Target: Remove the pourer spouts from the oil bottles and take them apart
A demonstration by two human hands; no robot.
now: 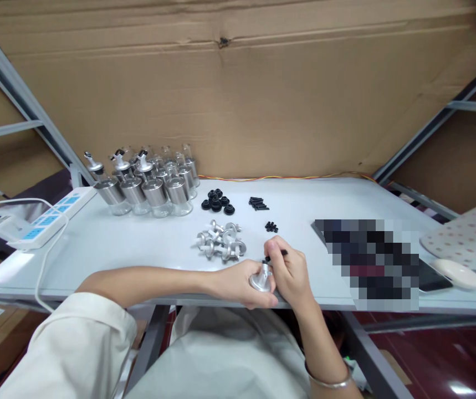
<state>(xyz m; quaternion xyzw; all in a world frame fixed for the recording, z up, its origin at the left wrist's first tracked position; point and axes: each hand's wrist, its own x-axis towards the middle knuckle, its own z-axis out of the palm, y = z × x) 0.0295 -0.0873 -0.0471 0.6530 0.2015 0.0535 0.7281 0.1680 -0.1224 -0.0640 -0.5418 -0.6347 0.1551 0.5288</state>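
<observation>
Near the table's front edge, my left hand (pixel 235 281) is closed around a silver bottle pourer top (pixel 259 281), its narrow spout pointing up. My right hand (pixel 291 272) pinches a small black piece (pixel 283 252) at the tip of that spout; the fingers hide most of it. Just beyond my hands lies a pile of silver and white pourer tops (pixel 221 242). Farther back are black ribbed stoppers (pixel 216 203), several short black sticks or tubes (pixel 258 204) and a cluster of tiny black caps (pixel 271 226).
Glass bottles with metal sleeves (pixel 155 191) stand at the back left, three with pourers fitted. A power strip (pixel 61 213) with a white cable lies left. On the right are a blurred-out dark object (pixel 374 263), a white mouse (pixel 459 273) and a dotted cloth (pixel 466 235). Cardboard (pixel 287 100) walls the back.
</observation>
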